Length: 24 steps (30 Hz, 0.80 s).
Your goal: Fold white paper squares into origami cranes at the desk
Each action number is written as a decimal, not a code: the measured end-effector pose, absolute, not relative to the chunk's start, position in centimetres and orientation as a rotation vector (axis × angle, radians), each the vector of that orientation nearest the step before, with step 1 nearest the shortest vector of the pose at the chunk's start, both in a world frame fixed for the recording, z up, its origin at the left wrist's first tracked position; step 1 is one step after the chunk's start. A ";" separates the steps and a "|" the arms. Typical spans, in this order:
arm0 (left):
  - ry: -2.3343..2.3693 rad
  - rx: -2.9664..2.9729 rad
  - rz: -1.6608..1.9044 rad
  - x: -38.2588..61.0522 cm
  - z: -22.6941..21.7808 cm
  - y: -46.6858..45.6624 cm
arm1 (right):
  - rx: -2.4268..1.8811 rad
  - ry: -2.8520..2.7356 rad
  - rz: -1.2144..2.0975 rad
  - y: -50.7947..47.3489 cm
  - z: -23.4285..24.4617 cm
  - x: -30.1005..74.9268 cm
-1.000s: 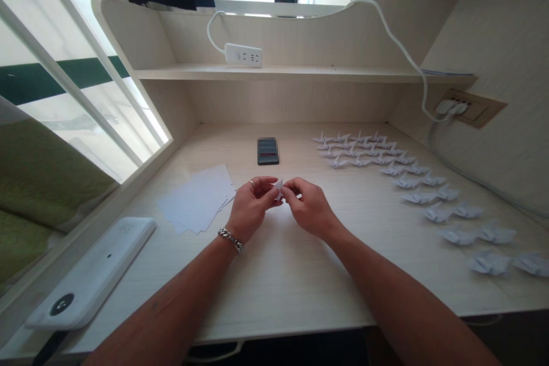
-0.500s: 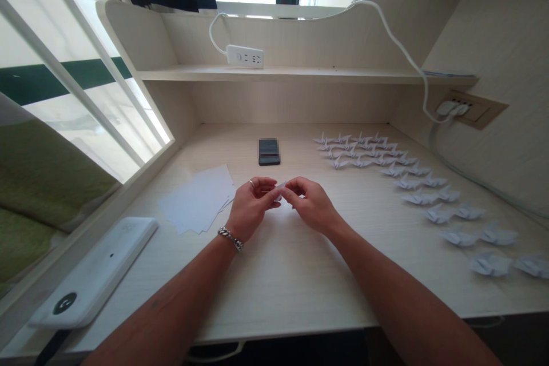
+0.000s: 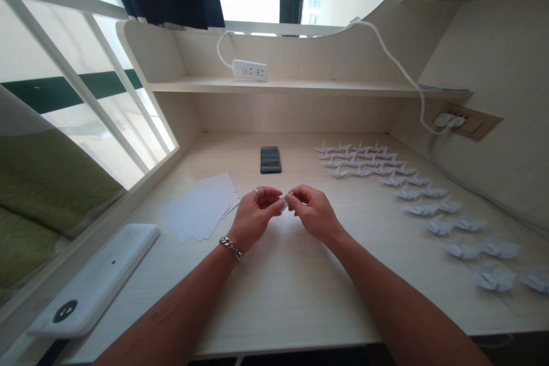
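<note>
Between my two hands, above the middle of the desk, is a small folded piece of white paper (image 3: 283,205), mostly hidden by fingers. My left hand (image 3: 257,211), with a ring and a chain bracelet, pinches its left side. The fingertips of my right hand (image 3: 313,207) close on its right side. Left of my hands lies a loose stack of white paper sheets (image 3: 199,206). Several folded paper cranes (image 3: 412,193) stand in rows on the right of the desk.
A dark phone-like object (image 3: 270,160) lies beyond my hands. A long white device (image 3: 98,277) with a dark cord sits at the desk's left edge. A power strip (image 3: 250,70) rests on the shelf (image 3: 300,87). A white cable (image 3: 401,68) runs to the wall socket (image 3: 469,121).
The view has tilted slightly upward, so everything sits lower in the picture. My fingers have shifted a little around the folded paper, with both hands still on it.
</note>
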State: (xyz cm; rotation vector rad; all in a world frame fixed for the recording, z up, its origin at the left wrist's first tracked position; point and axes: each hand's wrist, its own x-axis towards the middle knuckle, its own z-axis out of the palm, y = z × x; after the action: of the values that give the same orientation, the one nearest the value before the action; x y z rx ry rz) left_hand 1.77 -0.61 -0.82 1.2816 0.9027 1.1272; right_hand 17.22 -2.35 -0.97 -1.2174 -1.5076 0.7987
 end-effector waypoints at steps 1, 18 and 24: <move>0.911 1.301 1.132 1.7 -0.9 -0.5 | -1.222 -1.519 0.819 -2.3 -1.0 17.2; 0.931 1.350 1.212 1.8 -0.9 -0.8 | -1.209 -1.562 0.829 -2.6 -0.8 16.7; 0.925 1.369 1.211 1.7 -1.2 -0.6 | -1.210 -1.530 0.780 -2.6 -0.8 16.9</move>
State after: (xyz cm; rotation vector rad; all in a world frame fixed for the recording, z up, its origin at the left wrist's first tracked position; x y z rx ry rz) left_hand 1.66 -0.56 -1.19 1.3695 0.9251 1.2107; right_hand 16.89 -2.61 -0.83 -1.2099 -1.5304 0.7802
